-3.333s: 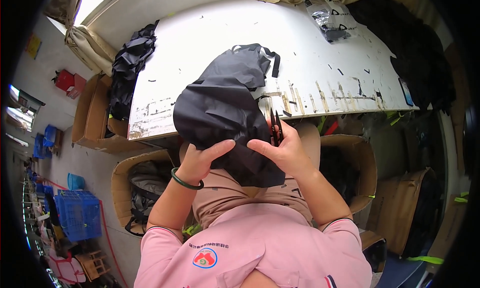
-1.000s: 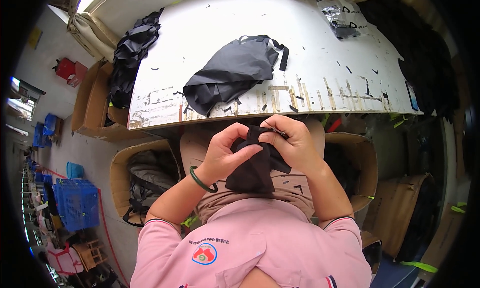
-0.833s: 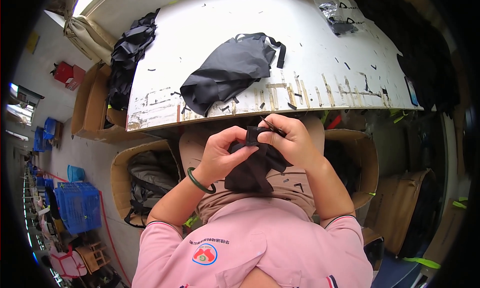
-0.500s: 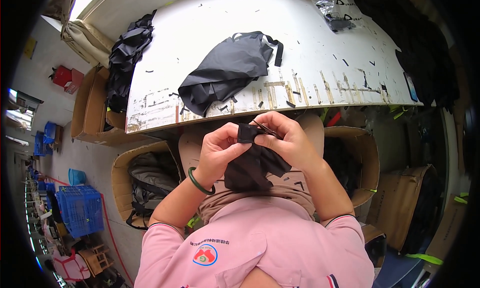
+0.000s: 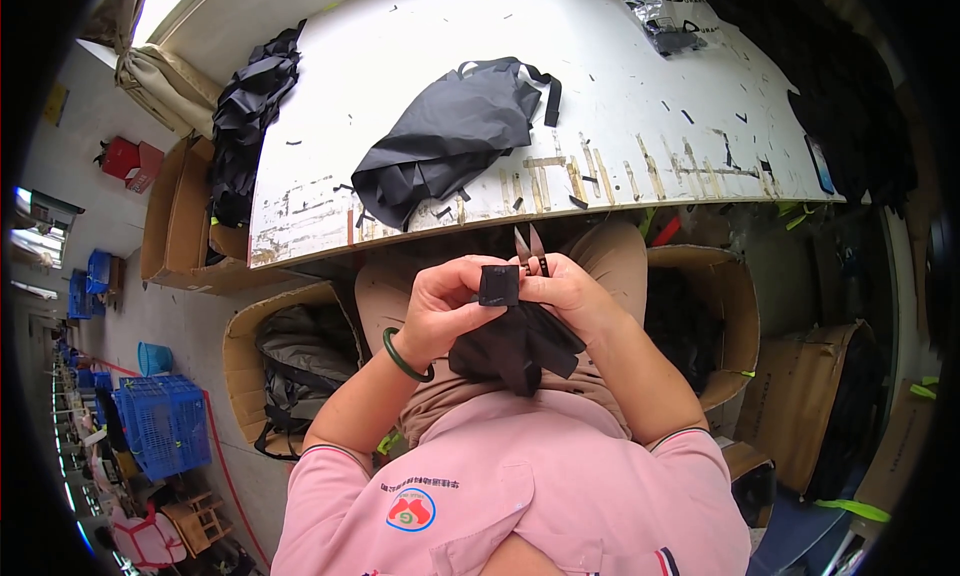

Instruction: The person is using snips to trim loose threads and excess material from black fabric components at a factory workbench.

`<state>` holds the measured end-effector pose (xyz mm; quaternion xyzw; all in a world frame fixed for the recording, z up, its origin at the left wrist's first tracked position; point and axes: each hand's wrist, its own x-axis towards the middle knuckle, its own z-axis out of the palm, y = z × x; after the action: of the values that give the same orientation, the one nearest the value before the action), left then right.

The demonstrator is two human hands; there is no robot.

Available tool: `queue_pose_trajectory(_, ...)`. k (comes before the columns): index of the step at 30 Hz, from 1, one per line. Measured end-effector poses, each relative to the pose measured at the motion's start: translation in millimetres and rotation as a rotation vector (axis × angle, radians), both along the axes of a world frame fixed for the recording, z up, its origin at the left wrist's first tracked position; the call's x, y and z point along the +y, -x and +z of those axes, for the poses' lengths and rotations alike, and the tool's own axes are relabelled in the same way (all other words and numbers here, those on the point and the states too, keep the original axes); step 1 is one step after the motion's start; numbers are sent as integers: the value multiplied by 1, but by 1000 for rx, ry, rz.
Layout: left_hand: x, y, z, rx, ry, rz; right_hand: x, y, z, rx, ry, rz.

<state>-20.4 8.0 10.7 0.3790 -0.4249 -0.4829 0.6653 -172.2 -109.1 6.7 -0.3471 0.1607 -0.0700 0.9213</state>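
L hand (image 5: 445,306) curled, thumb & fingers pinching a small black fabric piece (image 5: 498,286) held up over the lap; green bangle (image 5: 403,356) on that wrist. R hand (image 5: 572,294) closed round thread snips (image 5: 531,250), blades pointing far, just beside the piece's right edge; rest of the black fabric (image 5: 515,351) hangs below both hands. Forearms bent in from near, elbows out. Far: white worktable (image 5: 640,106) w/ a black bag (image 5: 450,136), well apart. Cardboard boxes (image 5: 270,346) left & right.
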Motion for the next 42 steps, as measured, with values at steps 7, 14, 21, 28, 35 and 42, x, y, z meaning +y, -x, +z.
queue_pose_trajectory(7, 2, -2, 1, -109, 18, 69, 5, 7, 13, 147, 580, -260)
queue_pose_trajectory(14, -3, 3, -13, -114, 154, 347, 29, 29, 31, 110, 614, -272)
queue_pose_trajectory(21, -4, 9, -15, -205, 203, 435, 43, 24, 19, 179, 435, -159)
queue_pose_trajectory(28, -2, 13, -17, -292, 174, 434, 43, 16, 14, 151, 885, -345)
queue_pose_trajectory(35, 1, 12, -18, -423, 220, 405, 41, 14, 19, 155, 1039, -383)
queue_pose_trajectory(42, -2, 14, -17, -400, 219, 431, 40, 18, 16, 149, 1016, -381)
